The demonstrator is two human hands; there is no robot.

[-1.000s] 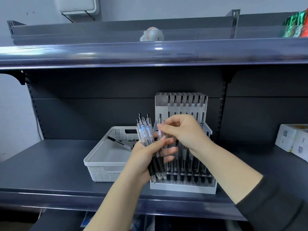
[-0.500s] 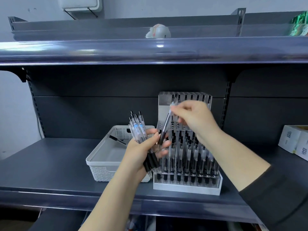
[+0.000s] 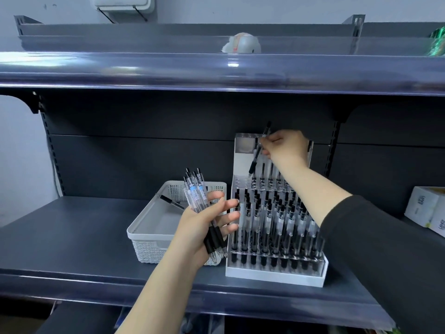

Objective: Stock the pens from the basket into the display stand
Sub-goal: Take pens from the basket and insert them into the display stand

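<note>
Head view: the right hand [image 3: 285, 147] pinches a single pen [image 3: 258, 151] at the top tier of the display stand [image 3: 274, 277] — tip down, tilted, over the far left slots. The left hand [image 3: 204, 225] grips a bundle of pens [image 3: 196, 196], clicker ends up, just left of the stand. The basket [image 3: 149, 237] stands left of the stand on the shelf [image 3: 72, 237] — one pen [image 3: 172, 202] leans inside it.

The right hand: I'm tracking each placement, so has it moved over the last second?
Yes. The right hand, pinching one pen, has risen from mid-height of the display stand to its top rear row.
</note>
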